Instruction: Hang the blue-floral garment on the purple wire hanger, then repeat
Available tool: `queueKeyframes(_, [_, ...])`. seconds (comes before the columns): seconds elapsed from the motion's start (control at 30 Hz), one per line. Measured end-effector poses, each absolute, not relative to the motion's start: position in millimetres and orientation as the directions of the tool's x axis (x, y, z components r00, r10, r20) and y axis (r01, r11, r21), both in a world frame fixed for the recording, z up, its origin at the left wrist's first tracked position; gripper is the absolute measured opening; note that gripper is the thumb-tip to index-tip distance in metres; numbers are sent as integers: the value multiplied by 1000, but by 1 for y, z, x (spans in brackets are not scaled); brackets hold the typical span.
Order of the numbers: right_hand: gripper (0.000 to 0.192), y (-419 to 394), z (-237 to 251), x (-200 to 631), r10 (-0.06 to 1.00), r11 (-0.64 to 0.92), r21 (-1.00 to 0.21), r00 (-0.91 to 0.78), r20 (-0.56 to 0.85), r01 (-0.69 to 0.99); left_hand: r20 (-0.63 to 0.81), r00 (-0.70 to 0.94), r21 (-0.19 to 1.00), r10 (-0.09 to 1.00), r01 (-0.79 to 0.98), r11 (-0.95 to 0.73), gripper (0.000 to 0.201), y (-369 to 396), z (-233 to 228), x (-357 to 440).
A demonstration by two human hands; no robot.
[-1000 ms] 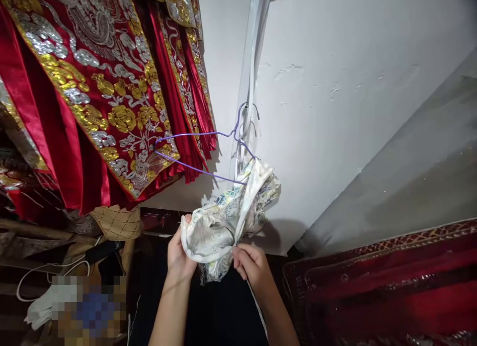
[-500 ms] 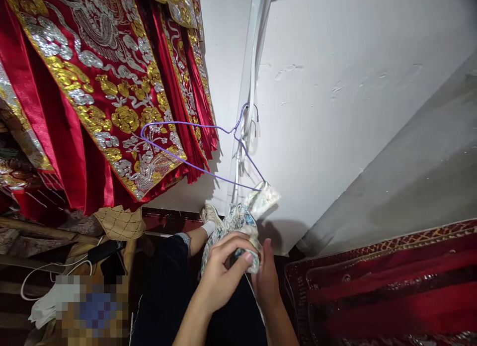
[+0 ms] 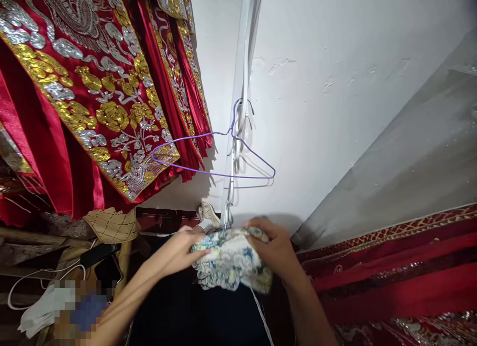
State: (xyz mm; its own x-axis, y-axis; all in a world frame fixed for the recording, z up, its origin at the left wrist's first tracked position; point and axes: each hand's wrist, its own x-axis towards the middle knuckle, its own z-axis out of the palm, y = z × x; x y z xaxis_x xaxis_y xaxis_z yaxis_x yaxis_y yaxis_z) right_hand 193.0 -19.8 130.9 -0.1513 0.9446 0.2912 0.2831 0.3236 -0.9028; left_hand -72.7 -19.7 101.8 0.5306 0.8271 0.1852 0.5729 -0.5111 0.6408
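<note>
A bunched, flower-patterned garment (image 3: pixel 231 259) in white, blue and yellow is stretched between my hands, low in front of me. My left hand (image 3: pixel 186 249) grips its left end, thumb on the near side. At the right end my right hand (image 3: pixel 270 244) is closed on the cloth, fingers over the far edge. Its exact kind is hidden by the folds. A bare purple wire hanger (image 3: pixel 214 174) hangs by its hook just beyond the garment, apart from both hands.
Red costumes with gold and silver embroidery (image 3: pixel 112 115) hang at the left. The hanger's white strap (image 3: pixel 244 62) runs down the wall (image 3: pixel 316 102). A phone (image 3: pixel 108 270) and cables lie on a wooden stand at lower left. Red embroidered fabric (image 3: pixel 395 266) lies at right.
The garment has come off the hanger, which now hangs level without cloth on it. My hands have moved apart and spread the bunched garment between them.
</note>
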Motion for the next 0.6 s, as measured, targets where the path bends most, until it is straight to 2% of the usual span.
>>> queueKeyframes(0.1, [40,11,160,191,912,401,-841,-73,403,363,158,484,485,861,721,-494,38,-10,122,-105])
queueKeyframes(0.17, [62,35,173,181,881,442,-826,3,473,349,135,459,398,878,786,-472,38,-5,135,-120])
queueKeyframes(0.23, [73,60,177,172,835,506,-803,54,547,313,114,419,321,901,842,-433,39,-3,140,-128])
queueKeyframes(0.33, [64,96,167,169,800,558,-752,16,600,349,91,380,256,921,884,-390,43,-3,134,-132])
queueKeyframes(0.5, [26,120,142,192,890,428,-720,-114,442,546,82,350,179,933,916,-359,40,3,126,-134])
queueKeyframes(0.6, [20,110,141,205,892,432,-689,-161,423,582,154,302,194,941,924,-329,35,16,135,-134])
